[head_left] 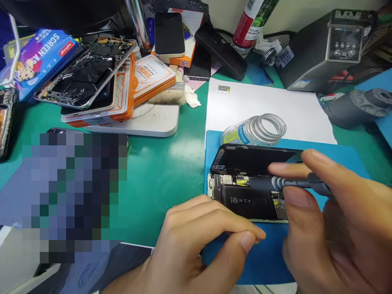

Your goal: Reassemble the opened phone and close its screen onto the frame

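Note:
My right hand [343, 228] grips a dark screwdriver [294, 183] marked "iShell" between thumb and fingers. Its shaft points left into an opened smartphone [245, 200], over the board beside the battery; the exact tip is hard to make out. The phone's screen [257, 157] is raised along the far side. My left hand [196, 245] is in front of the phone's near edge, thumb and index finger pinched together; anything between them is hidden. Under the phone lies a blue mat [248, 261].
An open glass jar [254, 130] stands behind the phone, near white paper [245, 102]. At the left, a disassembled phone [88, 73] rests on orange-and-white boxes [153, 77]. A grey machine [324, 53] and a spray can [251, 24] stand at the back. A blurred-out area covers the lower left.

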Demonstrator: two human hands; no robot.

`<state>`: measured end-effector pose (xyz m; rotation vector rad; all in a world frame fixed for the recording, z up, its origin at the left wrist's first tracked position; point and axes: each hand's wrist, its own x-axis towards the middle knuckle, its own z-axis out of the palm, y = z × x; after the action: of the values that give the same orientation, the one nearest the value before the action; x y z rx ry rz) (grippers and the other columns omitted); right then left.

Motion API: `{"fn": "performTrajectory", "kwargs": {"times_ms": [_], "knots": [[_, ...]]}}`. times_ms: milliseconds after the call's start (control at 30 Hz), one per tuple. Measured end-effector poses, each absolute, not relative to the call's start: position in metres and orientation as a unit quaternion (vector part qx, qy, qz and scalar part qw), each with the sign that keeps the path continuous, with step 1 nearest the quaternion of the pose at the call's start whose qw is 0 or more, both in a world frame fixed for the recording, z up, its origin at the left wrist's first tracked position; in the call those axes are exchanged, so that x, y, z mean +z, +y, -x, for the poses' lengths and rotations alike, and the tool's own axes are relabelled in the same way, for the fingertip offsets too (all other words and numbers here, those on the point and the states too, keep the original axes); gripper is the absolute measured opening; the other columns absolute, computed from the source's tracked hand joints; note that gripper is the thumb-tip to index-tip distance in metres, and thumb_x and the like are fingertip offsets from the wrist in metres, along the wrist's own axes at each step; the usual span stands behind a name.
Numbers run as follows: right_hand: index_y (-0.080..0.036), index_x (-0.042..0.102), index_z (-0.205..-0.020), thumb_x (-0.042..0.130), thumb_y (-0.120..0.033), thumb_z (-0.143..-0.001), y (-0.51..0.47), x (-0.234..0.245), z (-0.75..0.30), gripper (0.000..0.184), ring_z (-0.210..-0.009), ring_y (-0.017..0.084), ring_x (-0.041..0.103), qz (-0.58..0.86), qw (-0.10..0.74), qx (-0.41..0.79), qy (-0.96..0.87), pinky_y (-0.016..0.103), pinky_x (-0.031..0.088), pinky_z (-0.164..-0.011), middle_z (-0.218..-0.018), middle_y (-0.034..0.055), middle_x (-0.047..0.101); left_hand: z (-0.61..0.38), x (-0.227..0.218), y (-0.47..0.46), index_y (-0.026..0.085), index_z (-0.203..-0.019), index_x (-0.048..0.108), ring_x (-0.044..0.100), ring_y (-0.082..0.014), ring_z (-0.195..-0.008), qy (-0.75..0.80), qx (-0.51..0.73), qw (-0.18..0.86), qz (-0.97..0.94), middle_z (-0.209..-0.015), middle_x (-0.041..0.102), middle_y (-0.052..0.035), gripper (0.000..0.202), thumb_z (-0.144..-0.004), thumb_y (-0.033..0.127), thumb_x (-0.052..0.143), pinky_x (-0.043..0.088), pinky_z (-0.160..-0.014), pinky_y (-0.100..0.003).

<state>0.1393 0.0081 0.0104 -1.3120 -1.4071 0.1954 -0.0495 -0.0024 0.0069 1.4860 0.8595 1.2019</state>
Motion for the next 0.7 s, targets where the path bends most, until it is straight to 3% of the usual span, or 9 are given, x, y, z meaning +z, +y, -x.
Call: {"fn": "performTrajectory", "kwargs": {"times_ms": [100,200,300,467,700], "knots": [[-0.032,0.071,-0.137,0.087,-0.031,-0.085,0.014,0.007,-0.143,0.055,-0.101,0.034,0.08,0.557,0.573,0.076,-0.596,0.044,0.072,-0.066,-0.145,0.0129,0.064,0.049,0.008,-0.003,0.017,-0.102,0.083,0.08,-0.0114,-0.081,0.35,0.502,0.503,-0.611,-0.092,0.086,0.0006,0.014,-0.101,0.008,0.072,0.06,-0.081,-0.02],[-0.033,0.065,-0.145,0.085,-0.036,-0.087,0.014,0.003,-0.145,0.061,-0.097,0.033,0.081,0.557,0.575,0.064,-0.596,0.042,0.071,-0.063,-0.148,0.0145,0.062,0.048,0.008,-0.005,0.018,-0.102,0.083,0.079,-0.011,-0.084,0.354,0.496,0.516,-0.602,-0.094,0.087,0.0012,0.014,-0.102,0.01,0.072,0.06,-0.082,-0.02],[-0.033,0.064,-0.151,0.086,-0.029,-0.086,0.01,-0.002,-0.147,0.068,-0.091,0.03,0.081,0.564,0.559,0.044,-0.607,0.04,0.071,-0.062,-0.145,0.014,0.065,0.049,0.008,-0.007,0.019,-0.104,0.083,0.079,-0.0105,-0.087,0.361,0.477,0.532,-0.599,-0.097,0.087,0.002,0.014,-0.103,0.011,0.072,0.059,-0.085,-0.019],[-0.039,0.064,-0.156,0.086,-0.002,-0.077,0.011,-0.004,-0.145,0.09,-0.09,0.02,0.08,0.54,0.546,0.0,-0.641,0.026,0.072,-0.072,-0.13,0.006,0.071,0.052,0.007,-0.009,0.021,-0.108,0.082,0.078,-0.0095,-0.088,0.368,0.467,0.531,-0.603,-0.098,0.086,0.0032,0.014,-0.104,0.013,0.072,0.058,-0.085,-0.019],[-0.026,0.068,-0.153,0.082,-0.005,-0.085,0.015,0.001,-0.141,0.073,-0.088,0.018,0.08,0.555,0.532,0.022,-0.639,0.023,0.071,-0.073,-0.125,0.0107,0.075,0.051,0.006,-0.007,0.02,-0.107,0.082,0.079,-0.009,-0.089,0.367,0.46,0.527,-0.613,-0.099,0.087,0.0027,0.014,-0.104,0.012,0.071,0.058,-0.086,-0.018]]}}
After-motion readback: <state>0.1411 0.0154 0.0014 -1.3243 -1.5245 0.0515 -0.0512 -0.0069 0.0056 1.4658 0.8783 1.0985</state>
